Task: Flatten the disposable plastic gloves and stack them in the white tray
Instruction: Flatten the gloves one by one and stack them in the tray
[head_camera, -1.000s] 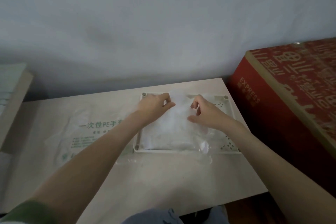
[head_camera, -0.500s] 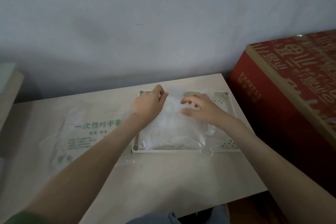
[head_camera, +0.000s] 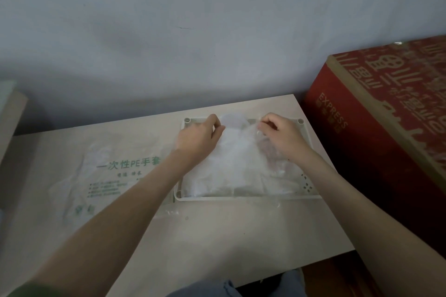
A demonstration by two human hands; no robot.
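Pale wooden surface point(head_camera: 217, 236) carries a white rectangular plastic tray point(head_camera: 241, 198) of crumpled clear plastic gloves point(head_camera: 236, 164); left grip point(head_camera: 198, 140) and right grip point(head_camera: 280, 135) each pinch the top glove's edge.

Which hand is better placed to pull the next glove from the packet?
Left, probably: both pinch the top glove, but the left hand is nearer the packet, lying left of the white tray.
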